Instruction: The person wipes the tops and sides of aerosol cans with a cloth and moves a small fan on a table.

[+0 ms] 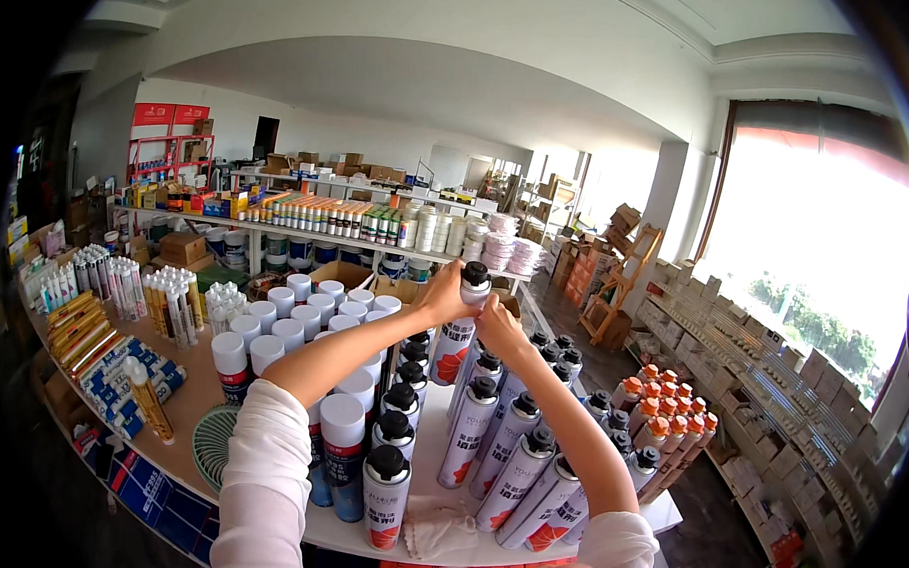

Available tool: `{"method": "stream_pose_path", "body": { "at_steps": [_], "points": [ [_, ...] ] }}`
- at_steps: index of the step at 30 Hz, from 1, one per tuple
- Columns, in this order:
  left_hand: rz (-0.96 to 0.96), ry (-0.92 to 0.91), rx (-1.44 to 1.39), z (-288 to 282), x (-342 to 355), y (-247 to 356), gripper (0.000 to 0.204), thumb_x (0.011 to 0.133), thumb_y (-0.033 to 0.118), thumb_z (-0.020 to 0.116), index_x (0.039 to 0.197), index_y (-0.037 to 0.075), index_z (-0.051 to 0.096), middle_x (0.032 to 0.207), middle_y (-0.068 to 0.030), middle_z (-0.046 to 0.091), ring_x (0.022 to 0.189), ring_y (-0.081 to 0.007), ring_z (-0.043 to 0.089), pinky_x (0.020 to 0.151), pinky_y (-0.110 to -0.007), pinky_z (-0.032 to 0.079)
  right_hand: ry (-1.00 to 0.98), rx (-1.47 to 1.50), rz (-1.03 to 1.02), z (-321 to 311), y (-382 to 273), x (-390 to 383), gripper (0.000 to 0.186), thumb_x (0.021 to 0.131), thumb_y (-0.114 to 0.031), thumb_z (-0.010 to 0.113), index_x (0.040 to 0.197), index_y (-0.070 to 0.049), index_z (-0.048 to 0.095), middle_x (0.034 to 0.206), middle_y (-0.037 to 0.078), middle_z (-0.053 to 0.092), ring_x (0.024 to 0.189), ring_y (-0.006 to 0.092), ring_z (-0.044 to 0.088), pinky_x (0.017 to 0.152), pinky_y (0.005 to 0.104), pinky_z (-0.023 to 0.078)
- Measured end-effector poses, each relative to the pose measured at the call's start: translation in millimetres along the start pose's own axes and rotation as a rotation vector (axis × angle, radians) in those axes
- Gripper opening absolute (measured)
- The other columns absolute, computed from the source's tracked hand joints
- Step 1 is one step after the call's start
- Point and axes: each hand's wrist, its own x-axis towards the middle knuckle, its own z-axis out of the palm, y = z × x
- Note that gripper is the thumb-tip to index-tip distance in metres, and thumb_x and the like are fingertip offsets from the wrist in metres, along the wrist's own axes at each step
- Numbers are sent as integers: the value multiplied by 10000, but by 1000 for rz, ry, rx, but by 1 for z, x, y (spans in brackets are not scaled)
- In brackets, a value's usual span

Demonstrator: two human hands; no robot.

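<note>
In the head view, both hands are on one slim spray can (453, 344), which stands or hangs toward the far edge of the white tabletop (426, 478); whether its base touches down cannot be told. The left hand (442, 296) is closed round the can just below its black top, and the right hand (504, 329) is curled in against it from the other side, gripping too, though some fingers are hidden. The step in hand looks like handling this one can among its rows, and the next move seems to call for a steady, near-upright hold, since its neighbours stand close enough to be knocked. Those neighbours are black-topped cans (387, 497), smooth metal cylinders with pale labels and a red patch low down; one column runs back from the near edge, and a second cluster (519, 477) fills the space to its right. Left of the column, blue cans (343, 470) with broad, matte-looking white caps form a tight block. Near the right corner stand slim orange-topped bottles (676, 432), packed together. A crumpled pale cloth (443, 529), soft and creased, lies at the near edge between the black-topped cans. On the brown tabletop (185, 400) to the left sits a green ribbed round object (213, 448), partly behind the left sleeve (268, 478). Beyond the can, plain brown cardboard boxes (402, 288) show stiff, flat sides.
</note>
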Motion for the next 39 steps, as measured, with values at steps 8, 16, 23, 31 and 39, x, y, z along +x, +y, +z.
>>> {"method": "stream_pose_path", "body": {
  "at_steps": [8, 16, 23, 31, 39],
  "points": [
    [-145, -203, 55, 61, -22, -57, 816, 531, 376, 884, 1114, -56, 508, 1020, -261, 667, 995, -400, 655, 888, -464, 511, -84, 190, -18, 17, 35, 9, 436, 929, -121, 532, 1264, 86, 345, 1034, 385, 615, 1012, 502, 619, 870, 535, 485],
    [-260, -302, 406, 73, -17, -61, 926, 539, 554, 843, 1186, -40, 549, 1021, -180, 704, 1052, -314, 656, 1054, -549, 328, -351, 179, -54, 36, 69, 53, 533, 863, -101, 573, 1298, 85, 328, 1296, 343, 494, 1213, 446, 535, 974, 451, 441],
    [-177, -360, 558, 78, -29, -83, 891, 537, 628, 818, 1076, -62, 647, 1027, -163, 681, 1097, -305, 614, 999, -542, 379, -311, 3, -241, 52, 69, 41, 702, 828, -226, 673, 1313, 98, 282, 1258, 338, 446, 1234, 471, 489, 992, 465, 447],
    [-424, -476, 341, 77, 1, -113, 583, 588, 562, 826, 984, 145, 735, 1001, -91, 727, 988, -248, 661, 874, -465, 444, -400, 18, -140, 32, 62, 22, 878, 829, -304, 710, 1424, 86, 195, 1378, 316, 366, 1318, 435, 443, 1060, 432, 427],
    [44, -1046, 394, 68, 11, -76, 497, 787, 485, 738, 1215, 235, 704, 1246, -100, 656, 1191, -347, 589, 1044, -482, 441, -380, 303, -55, 44, 88, 43, 967, 895, -547, 587, 1552, 1, 137, 1533, 281, 320, 1427, 376, 346, 1151, 522, 302]
  ]
}}
